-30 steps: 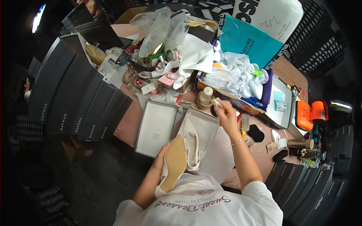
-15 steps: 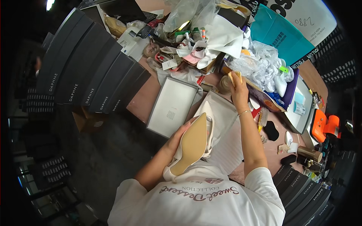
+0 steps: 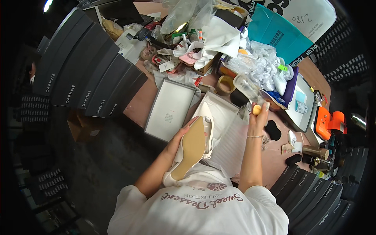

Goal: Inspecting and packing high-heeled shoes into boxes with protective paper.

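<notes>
My left hand [image 3: 177, 141] is wrapped around a white pointed-toe shoe [image 3: 190, 149], its tan sole turned up and its toe pointing away from me. Right behind it shows a second white pointed shoe [image 3: 204, 112] with a strap; I cannot tell whether that hand holds it too. My right hand [image 3: 259, 120] is closed at the right, with a small yellow sponge-like piece [image 3: 256, 110] at its fingers. A clear bottle [image 3: 246, 86] slants out from the same fingertips, its neck end toward them. A roll of brown tape [image 3: 226, 85] lies left of the bottle.
An open grey shoebox part [image 3: 170, 111] and another box lined with white paper [image 3: 223, 109] lie ahead. Stacked dark shoeboxes stand left [image 3: 84, 66] and right [image 3: 309, 192]. A purple bin [image 3: 293, 88] holds crumpled plastic. An orange tape dispenser [image 3: 327, 123] sits at the right.
My right hand has come nearer to me from beside the tape roll, and the clear bottle now slants from its fingers. The left hand keeps its hold on the shoe. The view has shifted slightly.
</notes>
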The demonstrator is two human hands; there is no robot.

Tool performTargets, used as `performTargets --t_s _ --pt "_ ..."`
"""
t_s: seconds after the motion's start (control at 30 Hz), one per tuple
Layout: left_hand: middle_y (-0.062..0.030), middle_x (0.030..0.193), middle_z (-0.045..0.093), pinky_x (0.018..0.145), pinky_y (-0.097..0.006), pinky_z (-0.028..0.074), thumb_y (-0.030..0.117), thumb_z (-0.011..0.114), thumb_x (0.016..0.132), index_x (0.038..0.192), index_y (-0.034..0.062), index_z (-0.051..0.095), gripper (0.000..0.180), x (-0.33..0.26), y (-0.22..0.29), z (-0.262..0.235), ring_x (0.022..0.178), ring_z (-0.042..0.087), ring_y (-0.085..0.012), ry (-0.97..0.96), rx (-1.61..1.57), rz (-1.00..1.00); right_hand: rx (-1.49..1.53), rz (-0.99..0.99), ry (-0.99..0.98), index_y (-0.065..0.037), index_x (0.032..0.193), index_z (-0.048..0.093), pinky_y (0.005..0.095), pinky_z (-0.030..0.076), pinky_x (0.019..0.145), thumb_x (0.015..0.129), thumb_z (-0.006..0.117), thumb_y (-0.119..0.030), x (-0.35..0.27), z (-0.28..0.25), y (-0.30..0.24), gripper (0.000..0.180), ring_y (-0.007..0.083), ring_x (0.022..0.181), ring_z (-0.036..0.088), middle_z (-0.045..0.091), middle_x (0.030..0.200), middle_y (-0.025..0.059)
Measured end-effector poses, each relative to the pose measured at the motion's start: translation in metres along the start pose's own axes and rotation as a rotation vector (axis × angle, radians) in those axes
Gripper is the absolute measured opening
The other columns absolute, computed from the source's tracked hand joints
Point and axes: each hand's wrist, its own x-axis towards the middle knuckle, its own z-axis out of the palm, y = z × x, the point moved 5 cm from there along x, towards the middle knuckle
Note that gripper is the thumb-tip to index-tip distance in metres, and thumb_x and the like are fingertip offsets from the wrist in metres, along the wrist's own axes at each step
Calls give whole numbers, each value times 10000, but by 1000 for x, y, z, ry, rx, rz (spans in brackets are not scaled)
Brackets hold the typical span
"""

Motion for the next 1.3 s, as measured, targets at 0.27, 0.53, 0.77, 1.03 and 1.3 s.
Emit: performTargets --t_s 0.27,0.53,0.77,1.03,1.3 --pt "-174 1276 511 932 -321 450 354 424 922 1471 89 219 643 -5 15 -1 1102 554 -219 13 26 -4 -907 -709 -305 -21 1252 536 316 496 800 872 628 -74 -16 101 -21 394 208 911 596 608 1071 139" --pt "-127 1362 448 977 -342 424 301 419 918 1476 51 193 652 -9 1 -15 1160 522 -249 25 194 103 -1523 -1144 -651 -126 1219 589 400 475 809 878 609 -204 -48 159 17 350 364 961 557 538 1094 212" --pt "-89 1379 428 1022 -267 340 364 357 985 1451 15 258 590 -26 0 -3 1218 436 -139 29 317 197 -1122 -245 -929 -13 1024 586 366 475 672 901 594 -171 -204 111 -30 201 328 705 576 557 756 164" --pt "-118 1397 416 1048 -276 312 256 321 993 1448 -7 263 528 -45 -31 42 1247 417 -159 -42 404 166 -1369 -575 -1172 -70 808 556 392 436 479 848 583 -111 -283 73 -41 63 302 546 543 519 675 110" --pt "-126 1422 389 1059 -280 297 315 325 980 1445 -27 251 582 -55 -41 29 1273 400 -171 -40 479 208 -1431 -529 -1394 -67 783 518 404 472 504 827 578 -154 -323 84 -56 114 305 589 592 560 696 123"
